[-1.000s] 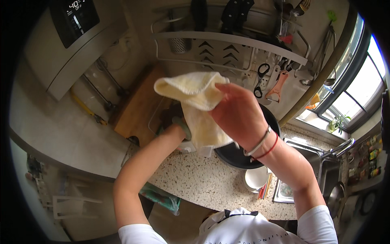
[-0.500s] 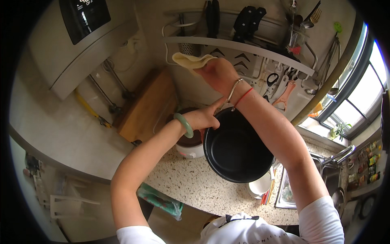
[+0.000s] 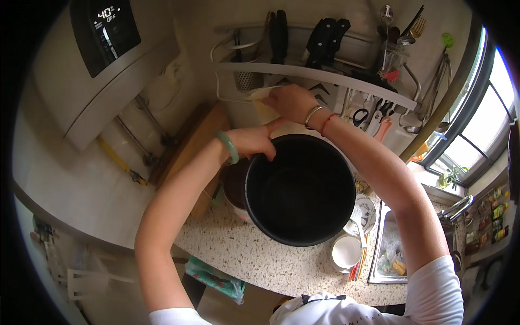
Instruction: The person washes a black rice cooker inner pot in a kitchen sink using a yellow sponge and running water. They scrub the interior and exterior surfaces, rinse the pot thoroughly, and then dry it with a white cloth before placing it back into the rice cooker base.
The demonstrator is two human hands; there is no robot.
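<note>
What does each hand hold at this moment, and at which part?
The left hand grips the black pot by its upper rim. The right hand holds the pale cloth near its bunched end, up by the wall rack.

- A dark rectangular screen (image 3: 105, 30) sits on the front of the white wall heater (image 3: 103, 81) at upper left; it shows pale lit digits on a black panel, tilted with the heater's face.
- Small bottles (image 3: 490, 225) with coloured labels, red and yellow among them, stand in a row at the far right edge, below the window; too small to tell more.
- A green plastic bag (image 3: 214, 276) hangs below the tabletop's (image 3: 260, 265) front edge, lower centre, crumpled, with faint pale print.
</note>
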